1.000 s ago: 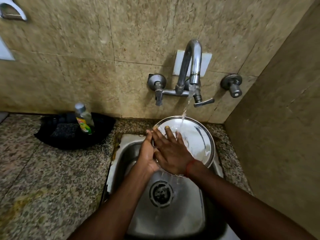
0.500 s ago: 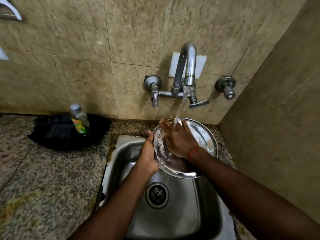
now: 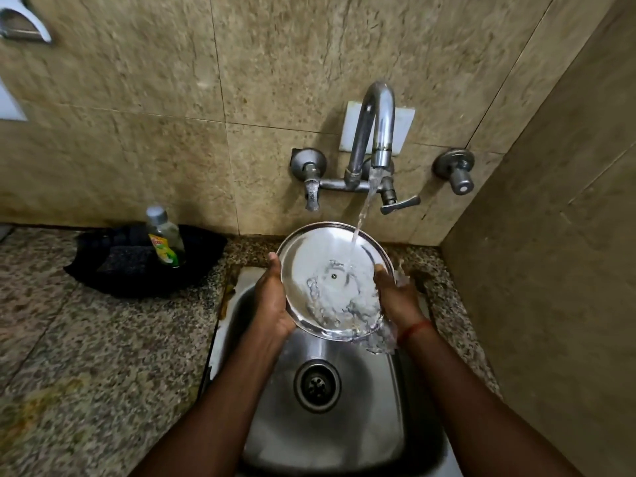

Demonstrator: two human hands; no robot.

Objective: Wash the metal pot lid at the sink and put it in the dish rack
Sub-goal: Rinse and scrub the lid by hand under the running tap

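The round metal pot lid (image 3: 320, 256) is held over the steel sink (image 3: 364, 421), its inner face up and tilted toward me. Water from the wall tap (image 3: 378, 132) falls on its right half and spills off the lower right edge. My left hand (image 3: 272, 304) grips the lid's left rim, thumb on the top edge. On the opposite rim my right hand (image 3: 395, 297) holds the lid, thumb over the edge, fingers hidden behind it. No dish rack is in view.
A dish soap bottle (image 3: 163, 237) stands in a black tray (image 3: 103, 273) with a scrubber on the granite counter (image 3: 86, 356) to the left. Tiled walls close the back and right side. Two tap valves (image 3: 454, 170) and a lever project from the back wall.
My right hand left the lid's inner face, where it was rubbing, and now holds the right rim. The lid now faces up under the stream.
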